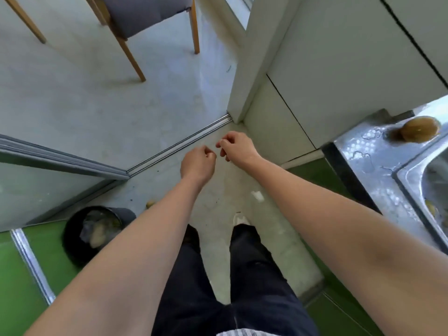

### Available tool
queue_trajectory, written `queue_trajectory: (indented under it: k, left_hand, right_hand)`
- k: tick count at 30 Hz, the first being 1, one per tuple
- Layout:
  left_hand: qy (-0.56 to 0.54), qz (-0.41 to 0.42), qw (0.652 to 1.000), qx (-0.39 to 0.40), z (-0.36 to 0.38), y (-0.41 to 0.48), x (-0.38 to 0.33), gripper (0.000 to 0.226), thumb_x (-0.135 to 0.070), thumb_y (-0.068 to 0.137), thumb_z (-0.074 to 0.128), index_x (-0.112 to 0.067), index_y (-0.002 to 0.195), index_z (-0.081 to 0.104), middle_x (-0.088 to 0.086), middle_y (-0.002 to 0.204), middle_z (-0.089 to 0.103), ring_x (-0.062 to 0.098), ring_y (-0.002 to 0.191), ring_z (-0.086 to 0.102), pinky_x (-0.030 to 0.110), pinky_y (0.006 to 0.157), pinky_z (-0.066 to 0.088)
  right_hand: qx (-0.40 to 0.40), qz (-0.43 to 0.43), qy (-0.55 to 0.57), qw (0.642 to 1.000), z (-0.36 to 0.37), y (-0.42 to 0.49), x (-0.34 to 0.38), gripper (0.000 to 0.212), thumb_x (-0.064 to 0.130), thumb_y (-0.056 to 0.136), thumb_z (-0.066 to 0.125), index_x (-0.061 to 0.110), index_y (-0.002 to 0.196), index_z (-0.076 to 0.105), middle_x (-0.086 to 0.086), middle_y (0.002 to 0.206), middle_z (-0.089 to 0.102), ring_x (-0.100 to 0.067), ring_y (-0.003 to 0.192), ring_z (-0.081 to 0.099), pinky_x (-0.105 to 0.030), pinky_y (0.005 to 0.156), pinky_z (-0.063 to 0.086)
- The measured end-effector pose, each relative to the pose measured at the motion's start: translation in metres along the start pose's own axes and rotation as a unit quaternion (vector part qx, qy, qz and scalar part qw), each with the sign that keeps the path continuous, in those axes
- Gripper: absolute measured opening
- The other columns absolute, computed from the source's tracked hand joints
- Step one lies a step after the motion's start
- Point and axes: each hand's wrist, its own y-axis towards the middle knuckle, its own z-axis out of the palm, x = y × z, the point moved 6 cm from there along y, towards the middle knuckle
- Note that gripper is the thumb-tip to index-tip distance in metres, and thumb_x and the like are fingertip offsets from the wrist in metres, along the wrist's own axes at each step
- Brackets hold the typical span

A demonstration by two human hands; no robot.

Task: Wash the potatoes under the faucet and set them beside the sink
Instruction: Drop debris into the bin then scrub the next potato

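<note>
A person stands looking down at their own outstretched arms, turned away from the steel sink (412,180), which sits at the far right edge of the view. All places here are given relative to that sink.

One brown potato (420,129) rests on the wet steel counter (363,151) just beyond the sink's rim, with water drops around it. Something yellowish, possibly another potato, shows inside the basin at the frame's edge, too cropped to be sure.

Well left of the sink, out over the floor, the left hand (197,164) and right hand (237,147) hover close together. Each grip is loosely curled with fingertips pinched in, and neither holds anything visible.

Far left of the sink, on the floor, stands a black bin (72,234) with scraps inside, and a small potato-like lump (150,203) lies on the floor near it.

Risks, as a judgement: both hands and the gaze are away from the sink, so the round potato on the slick counter could roll off unseen. Wet hands may drip on the floor, making it slippery underfoot. The lump by the bin could be stepped on, or missed and left unwashed.
</note>
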Motion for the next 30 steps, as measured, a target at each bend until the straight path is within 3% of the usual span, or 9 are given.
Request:
queue_trajectory:
  k: [3,8,14,19,21,25,30]
  left_hand:
    - [0.014,-0.004,1.000,0.013,-0.011,0.029,0.046,0.029,-0.017,0.088,0.045,-0.014,0.100,0.071,0.011,0.097,0.074,0.032,0.097,0.064,0.036,0.080,0.050]
    - [0.031,-0.041,0.997,0.053,0.007,0.083,0.140,0.028,-0.019,0.091,0.045,-0.015,0.100,0.071,0.012,0.100,0.073,0.033,0.101,0.064,0.035,0.082,0.049]
    - [0.013,-0.087,0.994,0.062,0.063,0.158,0.246,0.029,-0.020,0.092,0.045,-0.016,0.099,0.072,0.010,0.101,0.073,0.032,0.098,0.063,0.032,0.077,0.046]
    - [0.026,-0.154,0.987,0.042,0.123,0.208,0.359,0.029,-0.020,0.092,0.042,-0.015,0.101,0.069,0.010,0.111,0.068,0.033,0.102,0.059,0.031,0.073,0.041]
    - [0.030,-0.207,0.978,0.021,0.147,0.219,0.409,0.027,-0.021,0.091,0.041,-0.016,0.098,0.066,0.014,0.120,0.062,0.036,0.107,0.056,0.037,0.078,0.043]
    - [0.025,-0.317,0.948,0.000,0.189,0.234,0.490,0.030,-0.020,0.094,0.045,-0.015,0.122,0.056,0.017,0.139,0.039,0.041,0.125,0.041,0.044,0.101,0.038]
    - [-0.001,-0.389,0.921,-0.020,0.236,0.253,0.561,0.044,-0.013,0.092,0.048,-0.018,0.135,0.041,0.016,0.145,0.022,0.041,0.126,0.033,0.045,0.100,0.038]
  right_hand:
    - [0.031,0.018,0.001,0.999,0.057,0.028,0.006,0.019,0.013,0.092,0.049,0.009,0.091,0.067,-0.008,0.078,0.067,-0.016,0.060,0.056,-0.035,0.073,0.051]
    - [0.090,0.034,-0.005,0.995,0.153,0.080,-0.006,0.016,0.015,0.092,0.048,0.017,0.084,0.061,-0.006,0.078,0.066,-0.020,0.070,0.057,-0.032,0.067,0.044]
    - [0.123,0.054,-0.023,0.991,0.251,0.156,-0.070,0.016,0.013,0.094,0.047,0.012,0.090,0.063,-0.002,0.070,0.062,-0.015,0.060,0.054,-0.027,0.057,0.042]
    - [0.157,0.056,-0.051,0.985,0.332,0.219,-0.138,0.021,0.015,0.096,0.044,0.009,0.099,0.064,-0.003,0.075,0.062,-0.017,0.065,0.056,-0.030,0.064,0.045]
    - [0.173,0.058,-0.059,0.981,0.363,0.244,-0.167,0.019,0.015,0.097,0.043,0.010,0.097,0.062,-0.002,0.075,0.061,-0.017,0.067,0.056,-0.029,0.064,0.045]
    - [0.194,0.065,-0.079,0.976,0.416,0.287,-0.217,0.019,0.013,0.096,0.043,0.009,0.095,0.062,-0.004,0.076,0.061,-0.021,0.071,0.057,-0.031,0.066,0.046]
    - [0.228,0.079,-0.113,0.964,0.463,0.324,-0.263,0.022,0.013,0.097,0.046,0.003,0.107,0.062,-0.008,0.082,0.063,-0.022,0.075,0.057,-0.030,0.065,0.046]
